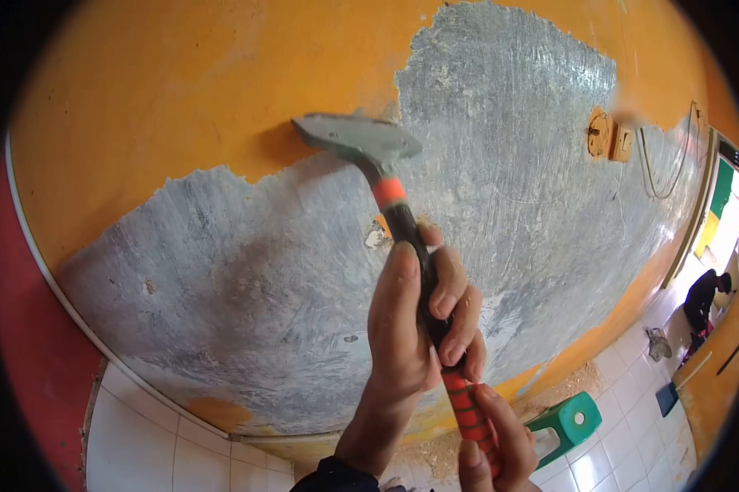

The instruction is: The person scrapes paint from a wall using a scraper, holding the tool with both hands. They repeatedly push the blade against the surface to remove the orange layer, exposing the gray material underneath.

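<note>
A long-handled scraper with a wide metal head is in both my hands. Its head lies over the ragged border between the orange paint and the bare grey patch of wall. My left hand wraps around the black upper part of the handle, thumb along the left side. Below it, my right hand grips the red, dark-striped lower end of the handle near the bottom of the view. A dark sleeve covers my left wrist.
A green plastic stool stands on white floor tiles, with paint debris along the wall's foot. An opened socket, a switch and a hanging cable are at right. Beyond, a person in dark clothing bends near a doorway.
</note>
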The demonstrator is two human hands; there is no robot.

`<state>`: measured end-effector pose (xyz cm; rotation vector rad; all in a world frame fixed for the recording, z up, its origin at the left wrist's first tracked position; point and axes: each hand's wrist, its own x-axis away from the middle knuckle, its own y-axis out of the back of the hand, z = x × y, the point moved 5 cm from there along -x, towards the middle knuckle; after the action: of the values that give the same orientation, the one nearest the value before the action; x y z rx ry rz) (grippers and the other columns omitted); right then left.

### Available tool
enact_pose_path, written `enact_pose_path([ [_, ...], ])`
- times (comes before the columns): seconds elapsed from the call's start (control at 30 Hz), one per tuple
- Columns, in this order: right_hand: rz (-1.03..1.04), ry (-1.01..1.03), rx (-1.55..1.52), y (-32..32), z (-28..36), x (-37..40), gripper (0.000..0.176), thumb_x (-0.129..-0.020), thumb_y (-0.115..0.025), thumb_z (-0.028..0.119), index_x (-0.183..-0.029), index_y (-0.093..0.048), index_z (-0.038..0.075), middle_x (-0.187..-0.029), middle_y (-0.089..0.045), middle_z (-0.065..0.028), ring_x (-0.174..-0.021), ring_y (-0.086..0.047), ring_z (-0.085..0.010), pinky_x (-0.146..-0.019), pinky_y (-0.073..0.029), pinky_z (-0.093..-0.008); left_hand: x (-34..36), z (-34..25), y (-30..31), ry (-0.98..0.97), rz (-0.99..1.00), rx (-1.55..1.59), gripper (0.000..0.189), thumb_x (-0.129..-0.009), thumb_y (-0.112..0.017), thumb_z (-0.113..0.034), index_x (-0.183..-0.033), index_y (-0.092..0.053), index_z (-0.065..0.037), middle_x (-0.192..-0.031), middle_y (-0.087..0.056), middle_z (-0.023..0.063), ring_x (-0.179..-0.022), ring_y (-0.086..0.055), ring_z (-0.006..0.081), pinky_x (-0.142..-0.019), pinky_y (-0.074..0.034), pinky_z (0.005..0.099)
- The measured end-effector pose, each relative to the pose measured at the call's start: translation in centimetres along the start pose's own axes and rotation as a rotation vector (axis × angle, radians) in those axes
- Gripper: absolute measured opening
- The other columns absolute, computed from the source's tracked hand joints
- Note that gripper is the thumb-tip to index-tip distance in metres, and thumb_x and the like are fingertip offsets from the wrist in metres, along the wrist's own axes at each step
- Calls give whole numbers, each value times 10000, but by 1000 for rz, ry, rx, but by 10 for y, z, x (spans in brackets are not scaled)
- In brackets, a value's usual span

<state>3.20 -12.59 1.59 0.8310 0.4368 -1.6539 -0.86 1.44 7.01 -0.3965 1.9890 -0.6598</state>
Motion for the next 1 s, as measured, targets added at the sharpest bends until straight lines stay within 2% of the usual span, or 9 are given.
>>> enact_pose_path([
  [0.07,-54,11,-101,-3,-10,10,443,-953,-369,1,-1370,-287,-122,-1353,-417,-319,-1295,-405,-362,-1065,-312,-391,7,6,3,9,-11,-22,344,-1021,-281,-363,-1199,-386,-88,-712,-389,4,-411,-398,85,-328,-484,283],
  [0.17,10,4,16,1,-2,-5,446,-952,-362,-5,-1371,-275,-129,-1374,-385,-325,-1308,-384,-367,-1073,-301,-392,-5,0,1,-9,-4,23,347,-1020,-287,-368,-1204,-385,-91,-706,-385,4,-407,-395,83,-327,-485,282],
  [0.5,-8,24,6,-4,-7,-7,439,-941,-378,-27,-1365,-305,-115,-1367,-400,-323,-1309,-390,-358,-1060,-314,-376,-10,-1,-2,-20,-25,-60,344,-1019,-300,-375,-1218,-376,-105,-708,-382,-9,-395,-368,67,-317,-459,261],
  [0.57,-305,55,212,1,-12,-3,463,-864,-526,107,-1236,-444,-157,-1176,-559,-314,-1063,-595,-342,-957,-430,-367,-14,-3,-6,-43,-92,-77,374,-1026,-278,-353,-1226,-456,-92,-702,-357,-29,-384,-315,44,-302,-459,239],
  [0.6,-223,31,213,4,-12,0,482,-891,-468,95,-1267,-378,-192,-1250,-489,-340,-1169,-518,-370,-1019,-372,-387,-10,0,-5,-34,-78,-151,371,-1024,-289,-361,-1215,-458,-92,-700,-366,-28,-384,-315,45,-306,-457,237],
  [0.73,-173,149,233,3,-15,-4,492,-899,-442,88,-1298,-346,-183,-1246,-485,-344,-1168,-516,-362,-1010,-385,-404,-9,3,3,-8,-9,-68,366,-1015,-307,-383,-1218,-395,-91,-710,-390,-1,-410,-393,76,-327,-469,264],
  [0.83,-173,49,211,5,-8,-16,490,-900,-444,94,-1299,-349,-174,-1245,-493,-335,-1163,-523,-369,-1009,-389,-412,-21,-6,-5,-40,-5,-91,355,-1018,-296,-378,-1222,-401,-107,-716,-389,5,-419,-408,85,-344,-487,275],
  [0.9,-237,90,157,8,-7,-12,480,-901,-451,95,-1300,-366,-159,-1250,-503,-308,-1163,-528,-347,-997,-401,-396,-13,-2,-9,-8,-16,-127,341,-1022,-284,-364,-1224,-402,-116,-724,-390,9,-425,-412,88,-362,-506,289],
  [1.0,-57,74,-111,6,-1,-13,428,-947,-373,-19,-1358,-315,-120,-1377,-387,-320,-1307,-392,-359,-1063,-310,-382,-15,-2,-6,-26,29,-112,341,-1022,-281,-362,-1227,-397,-114,-727,-390,11,-427,-417,94,-372,-519,311],
])
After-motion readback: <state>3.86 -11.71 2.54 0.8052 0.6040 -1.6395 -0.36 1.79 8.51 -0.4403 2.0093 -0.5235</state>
